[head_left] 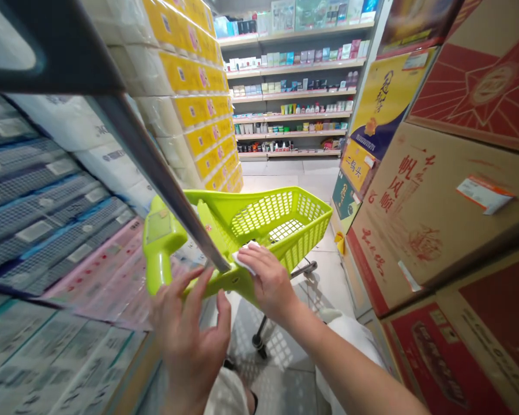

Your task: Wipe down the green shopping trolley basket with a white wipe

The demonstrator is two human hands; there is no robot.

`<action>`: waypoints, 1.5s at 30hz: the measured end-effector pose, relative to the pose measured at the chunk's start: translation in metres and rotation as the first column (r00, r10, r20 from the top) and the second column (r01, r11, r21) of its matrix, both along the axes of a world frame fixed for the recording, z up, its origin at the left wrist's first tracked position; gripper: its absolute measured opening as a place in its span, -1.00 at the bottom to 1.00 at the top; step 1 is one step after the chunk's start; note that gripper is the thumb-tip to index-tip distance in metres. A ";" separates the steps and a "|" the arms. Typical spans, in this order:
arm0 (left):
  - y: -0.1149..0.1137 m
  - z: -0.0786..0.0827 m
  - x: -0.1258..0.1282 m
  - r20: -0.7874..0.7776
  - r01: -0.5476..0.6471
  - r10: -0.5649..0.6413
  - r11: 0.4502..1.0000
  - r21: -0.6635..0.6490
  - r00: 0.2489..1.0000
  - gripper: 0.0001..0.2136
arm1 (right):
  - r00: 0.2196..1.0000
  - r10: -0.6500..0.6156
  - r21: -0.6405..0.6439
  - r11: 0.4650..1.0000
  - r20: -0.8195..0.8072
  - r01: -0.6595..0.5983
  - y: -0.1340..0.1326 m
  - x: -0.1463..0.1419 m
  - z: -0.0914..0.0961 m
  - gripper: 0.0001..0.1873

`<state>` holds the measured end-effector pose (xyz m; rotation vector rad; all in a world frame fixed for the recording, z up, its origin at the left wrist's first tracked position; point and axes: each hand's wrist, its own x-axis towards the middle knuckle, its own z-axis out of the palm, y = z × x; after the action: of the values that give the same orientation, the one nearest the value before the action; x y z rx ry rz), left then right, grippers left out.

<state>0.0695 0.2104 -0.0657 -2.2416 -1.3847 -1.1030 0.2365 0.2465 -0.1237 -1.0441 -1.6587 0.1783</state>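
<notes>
A lime-green shopping cart point(242, 202) with a basket of perforated walls stands in front of me. My right hand point(271, 282) presses a folded white tissue or cloth point(243, 262) against the near rim of the cart, fingers closed over it. To its left, my left hand point(192, 340) is raised with its fingers apart, close to the cart's near edge and below its handle point(158, 259). Nothing shows in that hand; whether its fingertips touch the cart I cannot tell. A grey metal bar point(164, 190) slants across the view, its lower end close to both hands.
Yellow-wrapped tissue packs point(203, 115) are stacked on the left, above and behind blue and pink packs point(99, 265). Cardboard cartons point(415, 207) form a wall on the right. Shelves of small cosmetics point(294, 92) stand at the far end of the tiled aisle.
</notes>
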 end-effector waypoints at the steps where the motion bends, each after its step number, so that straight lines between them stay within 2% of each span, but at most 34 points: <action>1: -0.002 -0.002 0.008 0.021 0.027 -0.027 1.000 0.007 0.999 -0.48 | 1.000 -0.005 0.003 1.000 0.009 0.005 0.004 0.002 0.000 -0.50; 4: 0.000 -0.009 0.031 0.015 0.151 -0.151 0.988 0.007 0.988 -0.42 | 0.990 -0.143 -0.059 0.988 0.001 0.142 0.018 0.016 -0.005 -0.53; 6: 0.010 -0.014 0.046 -0.012 0.177 -0.177 0.984 -0.019 0.984 -0.40 | 0.974 -0.227 -0.099 0.969 -0.008 0.225 0.028 0.022 -0.008 -0.56; 8: 0.023 -0.021 0.059 -0.031 0.151 -0.153 0.987 -0.059 0.988 -0.40 | 0.980 -0.200 -0.077 0.977 -0.005 0.199 0.035 0.020 -0.008 -0.60; 12: 0.048 -0.032 0.077 -0.062 0.052 -0.058 0.994 -0.098 0.996 -0.42 | 0.999 -0.049 0.033 0.998 0.000 0.049 0.047 0.015 -0.008 -0.67; 14: 0.057 -0.035 0.081 -0.093 -0.022 0.013 0.996 -0.092 0.996 -0.47 | 0.998 -0.062 0.051 0.997 0.009 0.061 0.054 0.025 -0.013 -0.64; 16: 0.064 -0.037 0.082 -0.134 -0.066 0.053 0.994 -0.092 0.990 -0.54 | 0.988 -0.157 0.025 0.987 0.015 0.156 0.061 0.041 -0.020 -0.59; 19: 0.072 -0.040 0.081 -0.174 -0.061 0.045 0.994 -0.090 0.984 -0.61 | 0.947 -0.320 -0.045 0.946 0.000 0.320 0.066 0.052 -0.025 -0.56; 21: 0.077 -0.043 0.080 -0.166 -0.048 0.038 0.997 -0.062 0.985 -0.62 | 0.955 -0.296 -0.024 0.955 0.008 0.296 0.065 0.047 -0.024 -0.55; 24: 0.083 -0.052 0.078 -0.130 -0.043 0.040 0.999 -0.015 0.991 -0.62 | 0.986 -0.156 0.058 0.987 0.055 0.153 0.062 0.041 -0.024 -0.52; 25: 0.085 -0.054 0.077 -0.120 -0.040 0.040 0.999 0.000 0.992 -0.61 | 0.987 -0.145 0.063 0.988 0.065 0.141 0.062 0.044 -0.026 -0.50; 27: 0.087 -0.058 0.075 -0.110 -0.032 0.034 0.999 0.023 0.993 -0.61 | 0.975 -0.214 0.036 0.977 0.057 0.212 0.063 0.056 -0.033 -0.47; 29: 0.087 -0.060 0.073 -0.108 -0.022 0.026 0.999 0.037 0.994 -0.60 | 0.940 -0.341 -0.013 0.940 0.024 0.341 0.065 0.069 -0.040 -0.45; 31: 0.088 -0.060 0.071 -0.110 -0.017 0.022 0.999 0.046 0.994 -0.60 | 0.925 -0.379 -0.029 0.925 0.012 0.379 0.063 0.071 -0.042 -0.44; 32: 0.088 -0.060 0.070 -0.113 -0.016 0.022 0.998 0.055 0.993 -0.61 | 0.939 -0.343 -0.014 0.939 0.024 0.343 0.061 0.068 -0.040 -0.43; 35: 0.088 -0.059 0.066 -0.123 -0.014 0.025 0.996 0.092 0.992 -0.63 | 0.985 -0.134 0.072 0.989 0.104 0.127 0.054 0.054 -0.032 -0.42; 37: 0.088 -0.059 0.063 -0.126 -0.008 0.022 0.994 0.113 0.992 -0.64 | 0.988 -0.089 0.092 0.993 0.127 0.078 0.053 0.053 -0.030 -0.43; 39: 0.087 -0.059 0.062 -0.124 -0.002 0.016 0.993 0.120 0.992 -0.64 | 0.980 -0.172 0.054 0.984 0.103 0.168 0.057 0.060 -0.034 -0.44; 42: 0.086 -0.059 0.062 -0.109 -0.006 0.019 0.993 0.120 0.994 -0.66 | 0.943 -0.329 -0.030 0.943 0.048 0.331 0.061 0.071 -0.040 -0.49; 43: 0.086 -0.059 0.063 -0.106 -0.010 0.023 0.992 0.124 0.994 -0.66 | 0.943 -0.330 -0.035 0.943 0.040 0.332 0.060 0.070 -0.040 -0.50; 45: 0.086 -0.059 0.063 -0.109 -0.013 0.028 0.991 0.134 0.994 -0.66 | 0.971 -0.233 0.005 0.972 0.052 0.233 0.054 0.063 -0.036 -0.50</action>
<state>0.1325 0.2961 -0.1252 -2.1548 -1.2496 -1.0167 0.2992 0.3009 -0.1600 -1.2440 -1.5666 -0.0030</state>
